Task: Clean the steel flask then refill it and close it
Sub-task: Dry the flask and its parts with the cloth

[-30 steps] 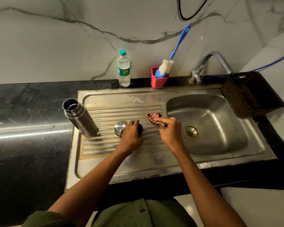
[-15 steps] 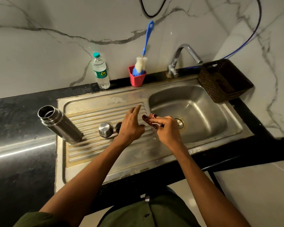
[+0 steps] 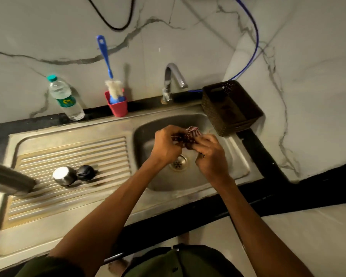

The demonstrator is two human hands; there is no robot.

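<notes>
The steel flask (image 3: 8,179) stands at the far left edge of the drainboard, blurred and only partly in view. Its steel cap (image 3: 64,175) and a black stopper (image 3: 86,172) lie side by side on the ribbed drainboard. Over the sink basin (image 3: 236,162), my left hand (image 3: 166,145) and my right hand (image 3: 210,154) together hold a small red-and-white patterned cloth (image 3: 191,134), fingers curled round it. A clear water bottle (image 3: 65,98) with a green cap stands at the back left.
A red cup (image 3: 118,106) holding a blue-handled bottle brush (image 3: 106,56) stands behind the sink. The tap (image 3: 173,78) curves over the basin. A dark woven basket (image 3: 230,108) sits at the basin's back right corner. Black counter runs along the front.
My left hand left the cap and stopper and joined my right hand on the cloth. Both hands moved right, over the basin. The view swung right, pushing the flask to the frame's edge.
</notes>
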